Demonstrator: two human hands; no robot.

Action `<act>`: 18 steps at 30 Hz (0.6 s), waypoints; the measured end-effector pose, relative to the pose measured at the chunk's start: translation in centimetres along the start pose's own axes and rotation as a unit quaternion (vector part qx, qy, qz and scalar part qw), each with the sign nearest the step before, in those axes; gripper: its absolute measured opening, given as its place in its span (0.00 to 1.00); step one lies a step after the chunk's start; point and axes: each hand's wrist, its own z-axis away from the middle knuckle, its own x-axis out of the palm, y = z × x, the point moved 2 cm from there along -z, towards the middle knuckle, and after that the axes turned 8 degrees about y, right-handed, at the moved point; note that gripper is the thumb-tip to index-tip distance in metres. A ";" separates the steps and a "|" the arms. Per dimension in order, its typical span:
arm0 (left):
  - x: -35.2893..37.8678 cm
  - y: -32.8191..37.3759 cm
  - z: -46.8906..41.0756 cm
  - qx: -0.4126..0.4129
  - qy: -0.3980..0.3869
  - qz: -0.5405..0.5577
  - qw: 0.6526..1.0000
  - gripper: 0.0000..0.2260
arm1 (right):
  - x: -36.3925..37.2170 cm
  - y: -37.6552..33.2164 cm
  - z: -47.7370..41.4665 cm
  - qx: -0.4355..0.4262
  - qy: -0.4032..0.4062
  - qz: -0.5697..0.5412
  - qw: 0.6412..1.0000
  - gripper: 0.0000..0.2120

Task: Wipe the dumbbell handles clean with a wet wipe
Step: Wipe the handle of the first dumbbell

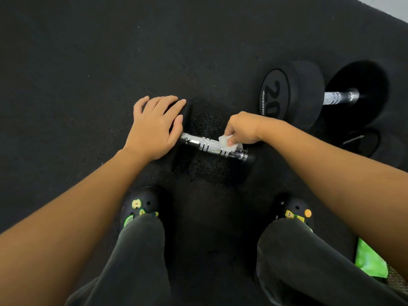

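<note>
White wet wipe (pixel 229 144), folded small, pinched in the right grip (pixel 242 129): thumb and curled fingers press it onto the knurled chrome handle (pixel 199 143), toward the handle's right end. The handle belongs to the near dumbbell (pixel 177 157), which lies on its side on the black rubber floor mat (pixel 88 62), right in front of me in the feed, between the two arms.

Left grip (pixel 154 127) is spread, fingers straight, palm flat on top of that dumbbell's left head, with the thumb next to the handle's left collar.

Further right, well apart from the wipe, I see a second dumbbell (pixel 293 93), bigger, with "20" printed on its end face and its own chrome handle bare. Just below it is part of a third black weight (pixel 364 142), mostly dark, can't tell more.

Near the bottom edge: black clogs (pixel 141 206) with yellow-green charms, dark trousers, and a bright green packet (pixel 371 261) under the right forearm. Can't tell what it is.
</note>
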 end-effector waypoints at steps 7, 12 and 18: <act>-0.6 0.4 -0.8 -0.012 0.017 0.021 1.000 0.18 | -1.3 0.2 2.0 -0.023 0.113 -0.106 0.988 0.12; -0.9 2.8 -2.6 0.004 0.022 0.099 0.995 0.18 | -1.6 0.3 3.7 -0.034 0.168 -0.206 0.964 0.10; -0.5 6.8 -3.8 -0.110 -0.226 0.358 0.899 0.25 | -0.9 1.2 5.6 -0.002 0.152 -0.463 0.873 0.09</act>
